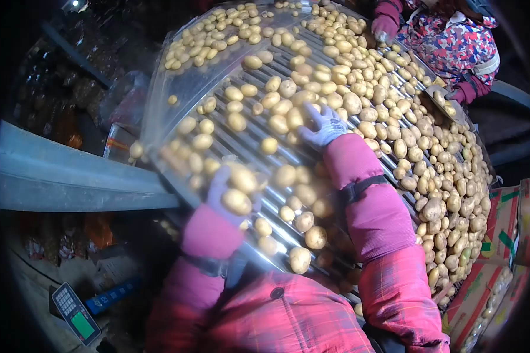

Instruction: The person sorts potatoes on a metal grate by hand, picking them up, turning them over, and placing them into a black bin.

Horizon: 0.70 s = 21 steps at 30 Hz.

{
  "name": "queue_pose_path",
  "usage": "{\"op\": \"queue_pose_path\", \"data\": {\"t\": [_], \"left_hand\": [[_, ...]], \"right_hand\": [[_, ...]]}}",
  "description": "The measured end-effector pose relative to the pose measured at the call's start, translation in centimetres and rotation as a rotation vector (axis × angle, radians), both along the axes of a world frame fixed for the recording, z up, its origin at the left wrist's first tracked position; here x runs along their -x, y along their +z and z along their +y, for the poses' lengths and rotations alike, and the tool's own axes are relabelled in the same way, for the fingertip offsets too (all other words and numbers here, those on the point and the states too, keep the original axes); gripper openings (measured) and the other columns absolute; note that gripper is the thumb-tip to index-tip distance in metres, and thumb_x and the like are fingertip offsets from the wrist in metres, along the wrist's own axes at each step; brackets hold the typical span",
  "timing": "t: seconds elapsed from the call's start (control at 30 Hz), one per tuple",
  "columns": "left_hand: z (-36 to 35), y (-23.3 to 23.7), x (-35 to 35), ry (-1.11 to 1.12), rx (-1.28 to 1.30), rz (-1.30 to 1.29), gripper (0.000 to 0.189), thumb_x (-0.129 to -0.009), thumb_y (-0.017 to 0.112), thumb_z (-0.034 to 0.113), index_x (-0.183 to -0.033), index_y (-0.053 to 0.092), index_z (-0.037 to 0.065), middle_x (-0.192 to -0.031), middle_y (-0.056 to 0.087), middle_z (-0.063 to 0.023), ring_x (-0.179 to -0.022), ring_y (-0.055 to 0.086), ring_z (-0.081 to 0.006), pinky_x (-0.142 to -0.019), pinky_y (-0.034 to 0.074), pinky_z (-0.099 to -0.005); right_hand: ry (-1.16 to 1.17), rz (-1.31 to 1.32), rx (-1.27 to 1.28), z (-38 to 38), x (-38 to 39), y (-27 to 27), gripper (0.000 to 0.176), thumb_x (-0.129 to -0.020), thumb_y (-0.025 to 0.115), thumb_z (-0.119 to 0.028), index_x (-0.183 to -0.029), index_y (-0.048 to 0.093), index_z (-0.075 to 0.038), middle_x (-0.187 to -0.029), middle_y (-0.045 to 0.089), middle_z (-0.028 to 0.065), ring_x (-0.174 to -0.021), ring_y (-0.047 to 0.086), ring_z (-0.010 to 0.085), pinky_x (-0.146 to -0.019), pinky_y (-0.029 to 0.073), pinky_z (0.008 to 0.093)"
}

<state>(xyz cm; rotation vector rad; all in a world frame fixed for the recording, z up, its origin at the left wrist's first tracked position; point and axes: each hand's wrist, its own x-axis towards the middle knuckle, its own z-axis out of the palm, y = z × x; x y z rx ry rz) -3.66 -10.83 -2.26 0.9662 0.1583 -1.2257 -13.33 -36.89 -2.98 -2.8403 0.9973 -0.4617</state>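
Observation:
My left hand [219, 193], in a pale glove, is curled around two potatoes [237, 202] at the near left side of the roller table [218, 141]. That hand is slightly blurred. Farther forward, my right hand [324, 125] wears a pale glove with its fingers spread, touching or just over potatoes [294, 117] on the metal rollers. Its palm faces down, so anything beneath is hidden. Loose potatoes [300, 259] lie on the rollers between my arms, and a dense mass of potatoes [418, 147] covers the right side.
Across the table, another person in a patterned top [447, 47] has a gloved hand [384, 28] by the potatoes. A grey metal beam [82, 170] runs in from the left. A scale display [75, 312] stands lower left; cardboard boxes [477, 300] are stacked lower right.

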Motion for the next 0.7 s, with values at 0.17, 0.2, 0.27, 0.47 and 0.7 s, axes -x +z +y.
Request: {"op": "queue_pose_path", "data": {"t": [0.17, 0.2, 0.27, 0.47, 0.7], "left_hand": [[-0.3, 1.0, -1.5, 0.082, 0.01, -0.281, 0.061, -0.087, 0.047, 0.057, -0.121, 0.05, 0.006, -0.107, 0.06, -0.0107, -0.082, 0.056, -0.0179, -0.064, 0.046, -0.03], [0.0, 0.2, -2.0, 0.046, 0.07, -0.239, 0.061, -0.087, 0.048, 0.056, -0.12, 0.051, 0.006, -0.107, 0.06, -0.0106, -0.082, 0.056, -0.0189, -0.066, 0.047, -0.0307], [1.3, -2.2, -4.1, -0.03, 0.261, 0.179, 0.059, -0.085, 0.052, 0.054, -0.118, 0.052, 0.005, -0.11, 0.06, -0.0107, -0.09, 0.059, -0.0229, -0.073, 0.051, -0.0342], [-0.6, 1.0, -1.2, 0.236, 0.174, 0.01, 0.062, -0.085, 0.053, 0.053, -0.121, 0.048, 0.003, -0.123, 0.053, -0.0161, -0.114, 0.052, -0.0319, -0.091, 0.047, -0.0463], [-1.1, 0.4, -3.6, 0.303, 0.329, 0.436, 0.073, -0.086, 0.045, 0.055, -0.138, 0.032, 0.005, -0.142, 0.034, -0.0184, -0.132, 0.03, -0.0377, -0.11, 0.024, -0.0478]], "right_hand": [[0.449, -0.008, -0.254, 2.5, 2.0, -2.3, 0.057, -0.077, 0.056, -0.043, -0.131, 0.046, -0.027, -0.117, 0.054, 0.017, -0.105, 0.052, 0.0375, -0.089, 0.042, 0.0489], [0.487, -0.017, -0.177, 3.3, 2.7, -2.3, 0.056, -0.078, 0.056, -0.042, -0.131, 0.047, -0.026, -0.116, 0.055, 0.0164, -0.105, 0.052, 0.0374, -0.088, 0.043, 0.0477], [0.56, -0.034, -0.329, 3.5, 3.0, -1.7, 0.051, -0.079, 0.057, -0.036, -0.128, 0.049, -0.023, -0.114, 0.056, 0.0154, -0.103, 0.053, 0.0362, -0.087, 0.045, 0.046], [0.393, -0.065, -0.153, 3.2, -3.6, -1.4, 0.038, -0.078, 0.059, -0.026, -0.115, 0.054, -0.02, -0.116, 0.053, 0.0121, -0.1, 0.054, 0.0365, -0.083, 0.045, 0.0481], [0.171, -0.028, -0.458, 4.8, -6.8, -0.6, 0.032, -0.077, 0.059, -0.029, -0.108, 0.056, -0.02, -0.109, 0.055, 0.0155, -0.102, 0.054, 0.0386, -0.086, 0.045, 0.0452]]}}
